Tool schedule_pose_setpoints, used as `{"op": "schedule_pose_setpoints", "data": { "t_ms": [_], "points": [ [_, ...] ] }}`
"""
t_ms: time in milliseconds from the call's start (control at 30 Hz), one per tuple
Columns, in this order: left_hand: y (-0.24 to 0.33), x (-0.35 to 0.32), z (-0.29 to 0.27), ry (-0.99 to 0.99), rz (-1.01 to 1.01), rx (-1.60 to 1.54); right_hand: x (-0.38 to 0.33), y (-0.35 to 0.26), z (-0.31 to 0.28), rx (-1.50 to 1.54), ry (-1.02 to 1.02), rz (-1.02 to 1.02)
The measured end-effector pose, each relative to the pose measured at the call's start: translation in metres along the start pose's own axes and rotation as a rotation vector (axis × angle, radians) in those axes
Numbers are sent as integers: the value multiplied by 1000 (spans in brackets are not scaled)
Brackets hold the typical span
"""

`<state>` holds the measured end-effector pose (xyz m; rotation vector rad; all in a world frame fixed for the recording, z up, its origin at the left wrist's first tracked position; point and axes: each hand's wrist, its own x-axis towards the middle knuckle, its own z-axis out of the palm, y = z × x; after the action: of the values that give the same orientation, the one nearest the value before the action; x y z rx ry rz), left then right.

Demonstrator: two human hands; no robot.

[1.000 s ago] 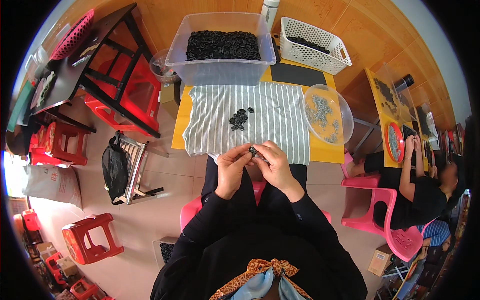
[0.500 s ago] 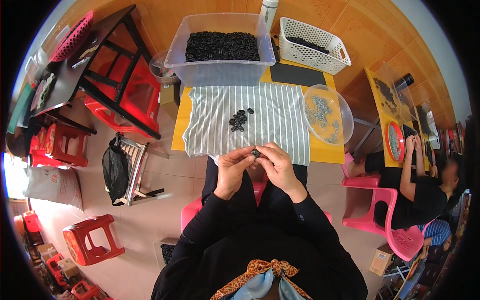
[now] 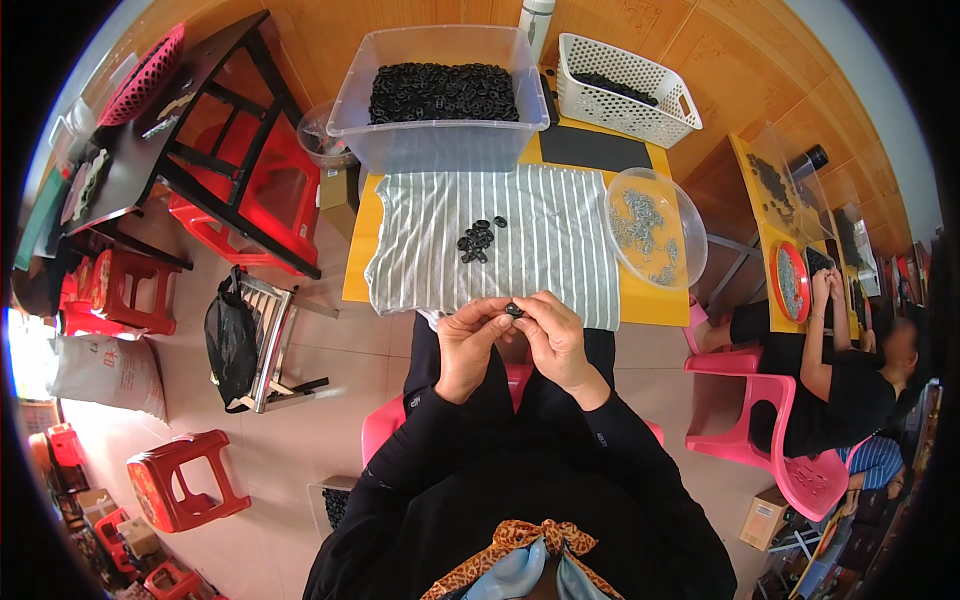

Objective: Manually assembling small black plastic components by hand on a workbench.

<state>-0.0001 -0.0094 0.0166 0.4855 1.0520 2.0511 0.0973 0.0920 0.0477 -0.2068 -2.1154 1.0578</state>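
Both of my hands meet just off the near edge of the striped cloth (image 3: 560,270). Between their fingertips is a small black oval part (image 3: 513,310). My left hand (image 3: 468,345) pinches it from the left, and my right hand (image 3: 556,343) grips it from the right; finer detail on it is too small to make out. Beyond them on the cloth lies a small pile of similar black oval parts (image 3: 478,240), one slightly apart at its upper right. To the right, a round clear tray (image 3: 685,215) holds many small silvery pieces (image 3: 640,225).
A large clear bin (image 3: 440,145) full of black parts stands at the table's back, beside a white perforated basket (image 3: 590,98). A black-framed table (image 3: 215,110) and red stools (image 3: 190,480) are on the left. Another person (image 3: 840,390) sits at a table on the right.
My hands stay together at nearly the same spot, with the black part still between the fingertips. The fingers have shifted slightly around it.
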Motion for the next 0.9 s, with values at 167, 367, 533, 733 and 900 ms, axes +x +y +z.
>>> {"op": "schedule_pose_setpoints", "data": {
  "t_ms": [167,367,533,733,900],
  "points": [
    [0,-1,1,19,13,11,-1,-1,3,-51,38,-30],
    [-1,-2,1,19,4,-1,0,-1,1,-77,36,-33],
    [-6,-3,4,20,18,-52,0,-2,1,22,49,71],
    [-1,1,-2,-23,-38,-69,-1,1,-7,106,-17,132],
    [2,2,-1,-40,-58,-113,6,0,-9,71,-44,71]
  ]
}}
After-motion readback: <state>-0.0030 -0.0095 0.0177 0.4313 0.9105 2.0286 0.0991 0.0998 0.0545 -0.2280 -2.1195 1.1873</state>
